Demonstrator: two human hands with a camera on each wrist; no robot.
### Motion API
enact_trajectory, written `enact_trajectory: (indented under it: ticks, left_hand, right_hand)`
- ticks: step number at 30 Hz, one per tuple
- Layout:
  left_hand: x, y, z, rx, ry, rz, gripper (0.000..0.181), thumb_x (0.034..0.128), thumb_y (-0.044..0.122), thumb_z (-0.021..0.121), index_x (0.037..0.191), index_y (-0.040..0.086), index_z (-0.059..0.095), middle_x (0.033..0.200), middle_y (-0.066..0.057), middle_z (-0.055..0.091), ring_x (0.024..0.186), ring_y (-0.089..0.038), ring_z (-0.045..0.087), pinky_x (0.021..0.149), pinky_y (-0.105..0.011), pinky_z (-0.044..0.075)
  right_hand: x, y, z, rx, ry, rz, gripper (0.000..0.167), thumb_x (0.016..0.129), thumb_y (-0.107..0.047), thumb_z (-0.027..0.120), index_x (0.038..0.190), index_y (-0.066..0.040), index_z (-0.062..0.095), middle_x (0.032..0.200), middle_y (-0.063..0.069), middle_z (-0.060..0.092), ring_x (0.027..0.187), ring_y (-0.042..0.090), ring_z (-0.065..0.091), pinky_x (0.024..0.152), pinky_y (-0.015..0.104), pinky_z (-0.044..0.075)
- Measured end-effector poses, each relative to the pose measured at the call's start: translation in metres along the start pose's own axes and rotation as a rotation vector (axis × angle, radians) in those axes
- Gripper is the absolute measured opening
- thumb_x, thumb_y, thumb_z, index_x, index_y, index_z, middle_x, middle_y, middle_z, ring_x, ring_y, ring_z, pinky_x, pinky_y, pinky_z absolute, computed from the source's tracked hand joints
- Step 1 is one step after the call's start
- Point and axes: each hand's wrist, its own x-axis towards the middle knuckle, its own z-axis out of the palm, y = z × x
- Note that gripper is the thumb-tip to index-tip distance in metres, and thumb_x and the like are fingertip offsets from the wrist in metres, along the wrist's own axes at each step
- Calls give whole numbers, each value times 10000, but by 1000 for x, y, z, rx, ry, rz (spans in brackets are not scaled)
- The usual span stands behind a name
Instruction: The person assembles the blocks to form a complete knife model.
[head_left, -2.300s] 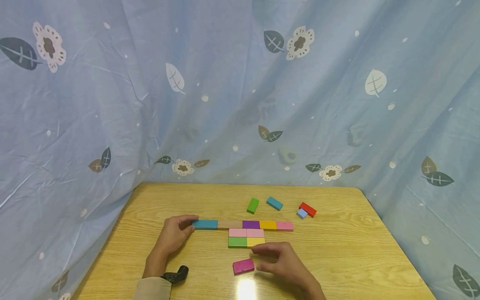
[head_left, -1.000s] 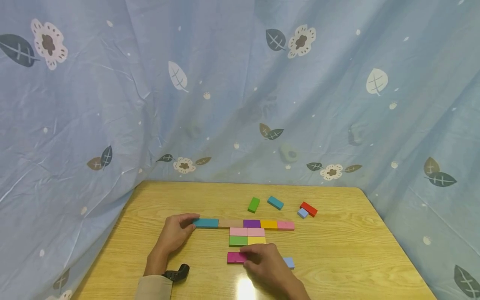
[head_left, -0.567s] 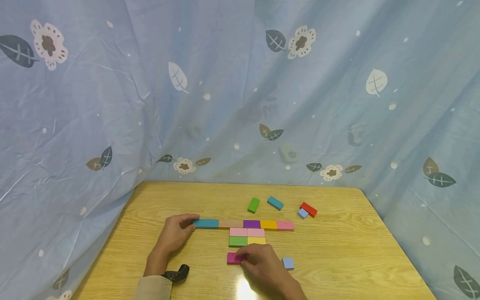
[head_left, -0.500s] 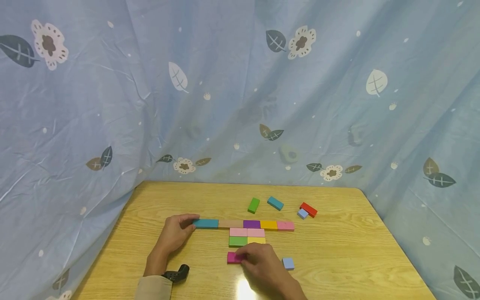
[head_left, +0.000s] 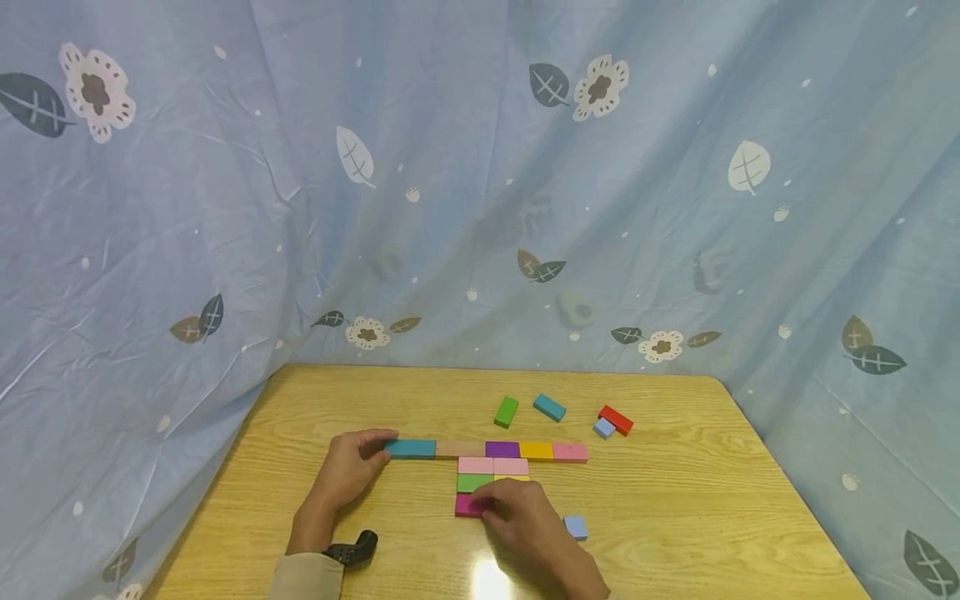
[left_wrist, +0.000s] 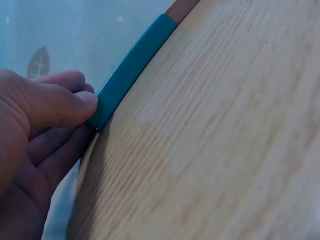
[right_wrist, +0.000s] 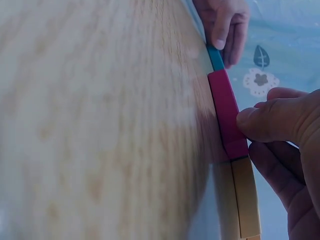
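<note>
At the left end of a row of flat toy blocks, my left hand (head_left: 347,472) pinches the teal block (head_left: 412,450); the left wrist view has the thumb on the end of this teal block (left_wrist: 135,70). The row continues with a tan block (head_left: 461,450), a purple block (head_left: 502,450), an orange block (head_left: 536,452) and a pink block (head_left: 570,453). Below it lie two light-pink blocks (head_left: 476,466), a green block (head_left: 475,483) and a partly covered yellow block (head_left: 517,478). My right hand (head_left: 528,521) pinches the magenta block (head_left: 465,506), which lies along the green block's near edge.
A light-blue square block (head_left: 576,527) lies right of my right hand. Toward the back are a loose green block (head_left: 506,412), a teal block (head_left: 550,407), and a red block (head_left: 617,420) touching a small blue block (head_left: 603,428). A patterned curtain (head_left: 480,208) hangs behind the table.
My right hand took hold of the tilted magenta block, straightened it and moved it away from me against the green block. The light-blue square came into view. My left hand stayed put.
</note>
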Motion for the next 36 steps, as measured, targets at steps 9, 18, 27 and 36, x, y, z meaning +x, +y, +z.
enact_trajectory:
  ticks: [9, 18, 27, 36]
  left_hand:
    - [1, -2, 0, -29, 4, -21, 372, 992, 18, 781, 1332, 166, 802, 1388, -93, 763, 1346, -332, 701, 1136, -531, 579]
    - [1, 3, 0, -53, -1, -26, 375, 1005, 25, 769, 1367, 123, 777, 1388, -101, 762, 1339, -328, 707, 1126, -497, 591]
    - [0, 43, 8, 75, -13, 135, 369, 991, 26, 792, 1357, 67, 766, 1405, -126, 747, 1352, -409, 682, 1113, -576, 592]
    - [-8, 92, 47, 201, -275, 492, 341, 970, 67, 825, 1305, 22, 781, 1349, -147, 767, 1322, -376, 697, 1108, -582, 596]
  right_hand:
    - [0, 0, -1, 36, -8, 52, 283, 932, 54, 791, 1146, -126, 834, 1110, -32, 830, 1063, 85, 765, 970, 296, 657]
    - [1, 2, -1, 23, 5, 30, 280, 921, 56, 801, 1142, -114, 831, 1100, -21, 830, 1060, 95, 769, 963, 291, 659]
    - [1, 10, -26, -32, 181, -44, 254, 870, 22, 879, 1111, -44, 830, 1060, 60, 849, 951, 182, 807, 871, 345, 695]
    - [-7, 33, -91, -75, 356, 128, 261, 906, -27, 881, 1144, -127, 839, 1107, 39, 848, 951, 216, 811, 834, 481, 706]
